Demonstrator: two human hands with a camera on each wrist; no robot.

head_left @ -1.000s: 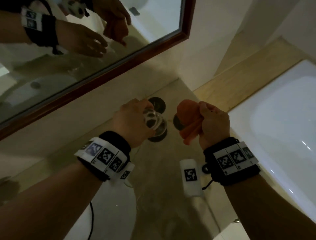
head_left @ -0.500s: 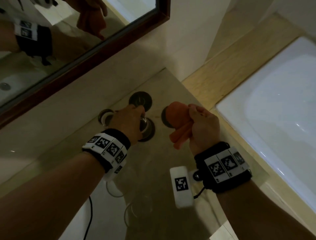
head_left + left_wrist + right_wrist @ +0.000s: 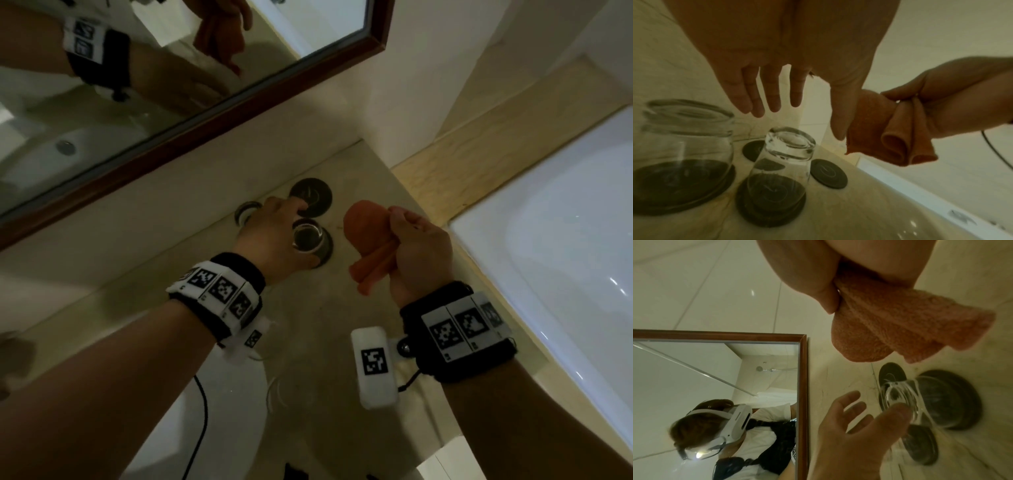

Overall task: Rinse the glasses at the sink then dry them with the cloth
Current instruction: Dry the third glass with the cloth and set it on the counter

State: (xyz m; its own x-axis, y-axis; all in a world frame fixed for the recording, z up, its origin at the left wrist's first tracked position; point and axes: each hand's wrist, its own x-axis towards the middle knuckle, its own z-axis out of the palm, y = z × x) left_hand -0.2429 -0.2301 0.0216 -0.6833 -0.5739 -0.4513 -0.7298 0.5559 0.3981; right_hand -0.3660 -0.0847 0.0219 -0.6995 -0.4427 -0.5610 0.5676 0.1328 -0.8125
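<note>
The small glass (image 3: 780, 164) stands upside down on a dark round coaster (image 3: 770, 206) on the pale stone table (image 3: 849, 216), its thick base uppermost and its mouth flat on the coaster. Its long axis is upright, the walls widening a little toward the mouth. A second, wider glass (image 3: 684, 146) stands just beside it on its own dark coaster (image 3: 682, 186), also mouth down with its long axis upright. Two more coasters lie bare near them, one (image 3: 828, 173) on the far side of the small glass toward the wall and another (image 3: 752, 150) behind it. Faint pale marks show on the coaster faces, too small to read.

The left hand (image 3: 789, 68) hangs above the small glass with its fingers (image 3: 772, 92) straight and spread, its grip wide and holding nothing; no finger touches either glass in the left wrist view. From the head view the left hand (image 3: 277, 240) covers part of the glass (image 3: 306, 238).

The right hand (image 3: 418, 253) is held beside it, well off the table, its grip curled tight round a bunched orange cloth (image 3: 368, 240). The cloth's folds stick out of the fist at both ends, loose ends hanging down.

Both wrists wear black bands with square black-and-white code tags; a white block with one such tag (image 3: 373, 366) hangs from the right band. A wood-framed mirror (image 3: 376, 37) hangs on the wall behind the table, and a white basin (image 3: 565, 240) lies to the right.
</note>
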